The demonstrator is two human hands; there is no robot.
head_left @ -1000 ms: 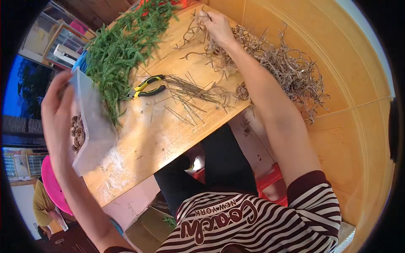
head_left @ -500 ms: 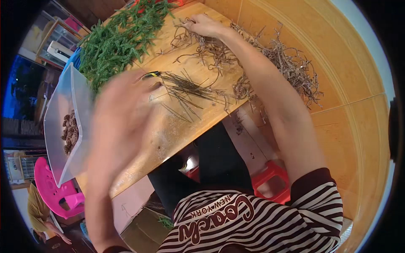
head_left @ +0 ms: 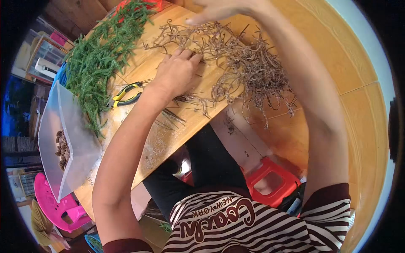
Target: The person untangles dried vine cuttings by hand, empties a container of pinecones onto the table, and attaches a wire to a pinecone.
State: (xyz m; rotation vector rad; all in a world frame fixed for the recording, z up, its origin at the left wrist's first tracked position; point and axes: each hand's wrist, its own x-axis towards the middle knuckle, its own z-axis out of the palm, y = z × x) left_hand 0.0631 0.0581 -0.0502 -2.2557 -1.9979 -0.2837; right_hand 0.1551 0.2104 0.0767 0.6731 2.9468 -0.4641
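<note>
The tangle of brown twigs [head_left: 257,67] lies along the right edge of the worktop [head_left: 164,143], with strands reaching over that edge and thinner strands extending toward the far edge. The left hand [head_left: 179,69] is palm down on the middle of the worktop, over the upper part of the thin dark stems [head_left: 168,118] and beside the left side of the tangle. Its fingers are bent and close together, tips directed downward; whether they pinch a stem cannot be told, as the back of the hand covers the contact. The right hand [head_left: 225,10] is raised above the far part of the tangle, partly cut off by the top of the view. One digit is extended, spread apart from the others; no item is visible at its tip. The yellow-and-black pliers [head_left: 126,95] lie between the left forearm and the green sprigs [head_left: 101,59], which run along the left edge toward the far left corner. The translucent bin [head_left: 80,139], containing pine cones [head_left: 62,151], is tilted at the near left corner. Red plastic [head_left: 156,5] is located at the far edge. Below the near edge stands a red stool [head_left: 274,179]. A pink chair [head_left: 55,206] and another person [head_left: 42,225] are positioned beyond the near left corner.
</note>
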